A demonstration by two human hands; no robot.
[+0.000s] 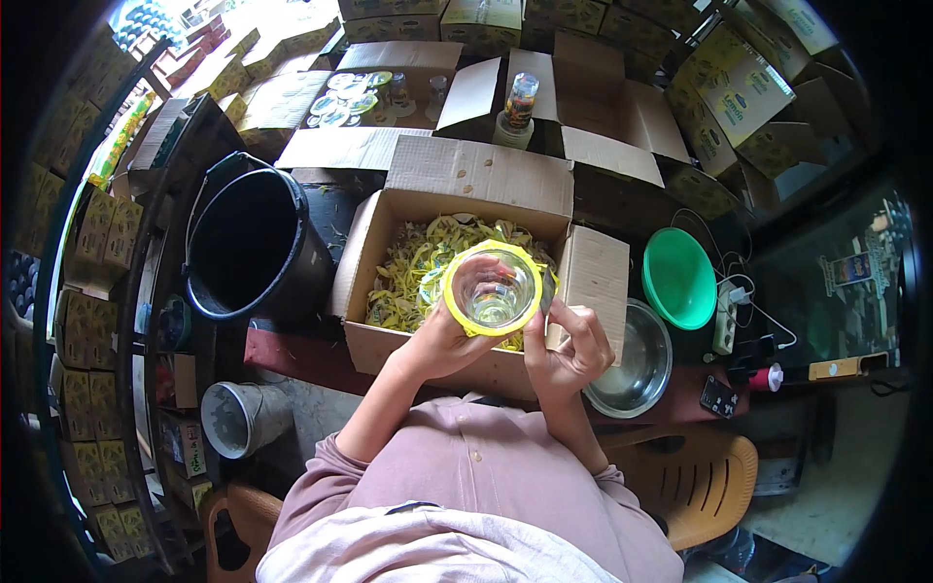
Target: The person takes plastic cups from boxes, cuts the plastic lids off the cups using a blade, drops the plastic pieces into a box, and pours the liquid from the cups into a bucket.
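Above an open cardboard box [457, 340], my left hand [435, 342] is wrapped round a clear cup [493, 303] with a yellow band about its rim. I look down into the cup, and fingers show through its wall. My right hand [571, 355] is at the cup's right side, thumb and fingers pinched together close to the yellow edge. Whether they grip the band or a small piece is hard to make out. Yellow-green strips [408, 262] fill much of the box behind the cup.
A black bucket [309, 243] stands left of the box, with a grey bucket [255, 413] lower down. To the right are a green basin [679, 279], a metal bowl [661, 374] and a power strip [724, 330]. Behind, a jar [515, 112] stands among open cartons.
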